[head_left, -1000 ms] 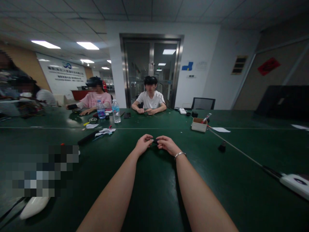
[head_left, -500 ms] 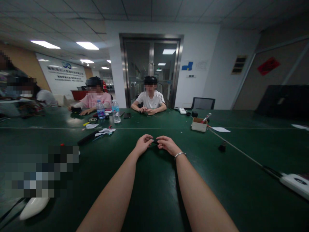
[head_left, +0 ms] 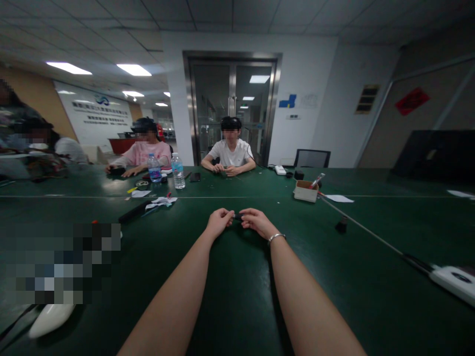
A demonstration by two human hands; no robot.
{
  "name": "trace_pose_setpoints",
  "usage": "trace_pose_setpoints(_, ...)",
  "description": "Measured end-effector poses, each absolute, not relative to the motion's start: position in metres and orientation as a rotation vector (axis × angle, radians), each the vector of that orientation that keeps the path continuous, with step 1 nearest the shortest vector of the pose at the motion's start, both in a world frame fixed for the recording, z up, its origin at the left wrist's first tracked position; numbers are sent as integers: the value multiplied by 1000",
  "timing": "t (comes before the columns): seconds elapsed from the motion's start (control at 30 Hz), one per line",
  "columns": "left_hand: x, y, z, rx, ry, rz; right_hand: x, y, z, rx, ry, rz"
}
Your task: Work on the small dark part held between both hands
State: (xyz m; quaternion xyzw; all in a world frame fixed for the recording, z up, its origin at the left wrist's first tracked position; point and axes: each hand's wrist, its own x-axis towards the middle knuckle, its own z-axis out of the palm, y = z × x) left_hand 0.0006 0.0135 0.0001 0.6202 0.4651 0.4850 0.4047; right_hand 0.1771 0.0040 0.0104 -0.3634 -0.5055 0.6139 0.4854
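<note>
Above the green table (head_left: pixel 237 291), both hands meet in the middle of the head view around a small, dark, narrow object (head_left: pixel 238 217), too small to name. My left hand (head_left: pixel 220 222) is closed, thumb and index finger pinched at the object's left end, where a lighter tip shows. My right hand (head_left: pixel 259 222) grips the black right end between thumb and fingers; a silver bracelet (head_left: pixel 276 238) circles that wrist. The fingers hide part of the object.
A small box (head_left: pixel 306 192) with pens stands ahead right, a black block (head_left: pixel 341 225) nearer. A white power strip (head_left: pixel 453 282) lies far right. Two water bottles (head_left: pixel 178 171) and papers (head_left: pixel 161 202) are ahead left. A person (head_left: pixel 232 152) sits opposite.
My left fingers have drawn closer together and slightly lower on the left end of the small dark object. My right hand has barely moved.
</note>
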Motion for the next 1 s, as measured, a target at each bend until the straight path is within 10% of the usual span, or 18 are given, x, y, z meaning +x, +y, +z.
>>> trace_pose_setpoints(1.0,0,16,-1,1616,1167,1215,177,5,10,-863,-1255,1502)
